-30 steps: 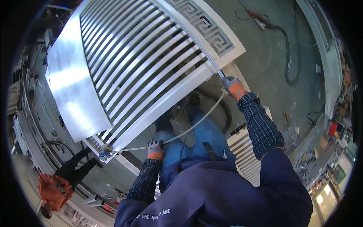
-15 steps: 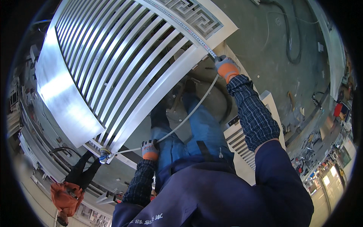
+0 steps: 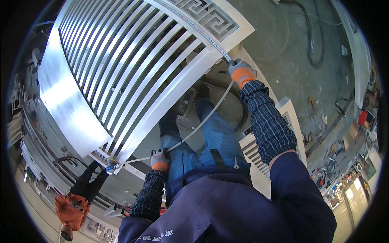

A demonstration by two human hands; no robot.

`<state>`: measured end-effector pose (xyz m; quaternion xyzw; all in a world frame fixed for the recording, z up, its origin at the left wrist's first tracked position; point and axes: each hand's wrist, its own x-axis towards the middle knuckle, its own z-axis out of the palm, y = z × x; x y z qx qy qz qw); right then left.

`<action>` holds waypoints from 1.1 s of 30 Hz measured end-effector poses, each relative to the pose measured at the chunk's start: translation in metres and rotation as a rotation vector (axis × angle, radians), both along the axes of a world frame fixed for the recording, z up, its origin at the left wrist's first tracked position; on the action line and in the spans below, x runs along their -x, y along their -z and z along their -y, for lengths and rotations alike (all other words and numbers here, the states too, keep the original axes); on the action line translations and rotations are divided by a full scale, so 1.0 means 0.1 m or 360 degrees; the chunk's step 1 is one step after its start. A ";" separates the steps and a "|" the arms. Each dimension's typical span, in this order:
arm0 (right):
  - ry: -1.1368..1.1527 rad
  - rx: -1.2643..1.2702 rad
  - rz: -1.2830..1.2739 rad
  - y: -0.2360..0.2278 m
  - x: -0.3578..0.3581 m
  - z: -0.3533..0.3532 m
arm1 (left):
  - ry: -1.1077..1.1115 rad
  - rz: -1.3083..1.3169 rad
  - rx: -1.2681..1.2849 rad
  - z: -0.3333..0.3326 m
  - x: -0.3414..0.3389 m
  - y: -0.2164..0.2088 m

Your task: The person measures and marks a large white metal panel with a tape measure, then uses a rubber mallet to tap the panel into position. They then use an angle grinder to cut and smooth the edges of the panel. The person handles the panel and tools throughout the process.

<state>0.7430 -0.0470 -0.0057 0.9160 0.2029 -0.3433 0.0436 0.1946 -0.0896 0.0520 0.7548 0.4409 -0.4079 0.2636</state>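
A large white slatted metal panel [image 3: 172,91] fills the upper left. Along its right-hand rail lies a tape measure [image 3: 210,39], its marked face up. My right hand [image 3: 242,71], in a grey-and-orange glove, is closed on the tape by the panel's near right corner. A pale hose [image 3: 206,117] curves from beside that hand across my legs to a small blue-and-silver tool [image 3: 112,166] at the panel's lower corner. My left hand [image 3: 159,159], gloved alike, is closed over the hose near my thigh. Its fingers hide the part of the hose there.
A second slatted panel [image 3: 252,149] stands under my right arm. At the lower left is another person in an orange jacket [image 3: 72,212]. A dark cable [image 3: 312,48] lies on the floor [image 3: 283,60] at upper right, with scattered tools and scraps [image 3: 324,174] farther right.
My right hand and forearm have shifted slightly to the left, still holding the tape. My left hand has moved a few pixels left. The panel stays where it was.
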 end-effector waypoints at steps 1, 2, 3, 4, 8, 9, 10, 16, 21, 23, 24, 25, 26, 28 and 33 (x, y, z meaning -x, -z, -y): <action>-0.0004 -0.0023 0.0001 -0.01 -0.01 0.00 | -0.0017 0.0016 -0.0014 0.03 -0.01 0.00; -0.0030 -0.0065 -0.0010 -0.01 0.03 -0.06 | -0.0056 0.0020 -0.0048 0.06 0.02 -0.02; -0.0048 -0.0157 0.0077 0.05 0.06 -0.02 | -0.0089 0.0067 -0.0035 0.05 0.00 -0.06; -0.0017 -0.0266 -0.0222 0.14 -0.09 0.04 | -0.0131 0.0104 -0.0045 0.02 -0.04 -0.12; 0.0173 -0.0708 -0.0535 0.09 -0.15 0.26 | -0.0081 0.0038 -0.0128 0.04 0.01 -0.02; 0.0084 -0.0731 -0.0263 0.19 -0.29 0.41 | -0.0139 0.0087 -0.0164 -0.05 -0.11 0.01; -0.0054 -0.0620 -0.0124 0.12 -0.17 0.33 | -0.0254 0.0043 -0.0174 -0.03 -0.05 0.02; -0.0125 -0.1225 -0.0630 -0.04 0.65 0.05 | -0.0721 0.0392 -0.0802 0.29 0.03 -0.38; 0.0059 -0.1180 -0.1338 -0.49 1.76 0.09 | -0.1748 0.0822 -0.0842 0.39 -0.01 -0.68; -0.0028 -0.1195 -0.1361 -0.76 2.21 0.10 | -0.2153 0.1176 -0.0564 0.17 -0.01 -0.97; -0.0088 -0.1154 -0.1329 -0.89 2.43 0.14 | -0.2324 0.1345 -0.0467 0.18 0.00 -0.95; -0.0125 -0.1236 -0.1335 -0.83 2.59 0.20 | -0.2421 0.1454 -0.0398 0.14 0.01 -0.98; -0.0161 -0.1320 -0.1337 -0.77 2.73 0.26 | -0.2508 0.1571 -0.0321 0.07 0.04 -1.01; -0.0741 -0.1260 -0.1199 -1.02 3.02 0.36 | -0.2708 0.1830 -0.0161 0.09 0.12 -1.03; -0.1103 -0.0975 -0.1344 -1.98 4.10 0.57 | -0.2930 0.2405 -0.0051 0.22 0.39 -1.11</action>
